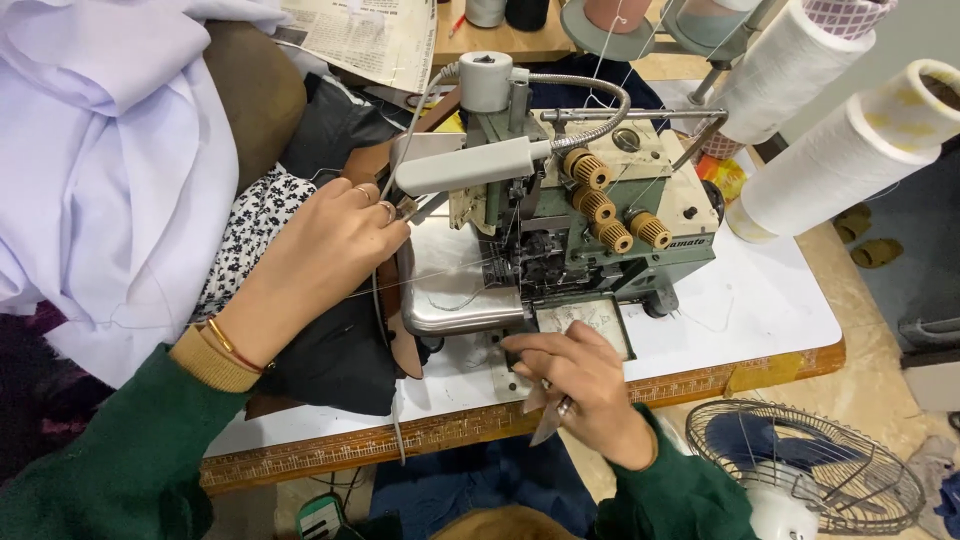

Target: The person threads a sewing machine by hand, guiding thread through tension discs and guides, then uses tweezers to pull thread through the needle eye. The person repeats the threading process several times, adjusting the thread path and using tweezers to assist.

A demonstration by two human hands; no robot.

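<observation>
Atop one overlock machine (pixel 590 230), four tension knobs (pixel 588 170), two hands.

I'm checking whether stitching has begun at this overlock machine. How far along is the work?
Done: thread cones are mounted. In hand: the left hand holds a thread pulled taut toward the needle area, and the right hand grips small scissors at the machine's front. Left: no fabric lies under the foot; white cloth waits alongside.

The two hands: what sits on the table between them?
In the head view, between the left hand and the right hand lies the machine's shiny metal plate, with a brown leather piece at its edge and a thin thread crossing above.
</observation>
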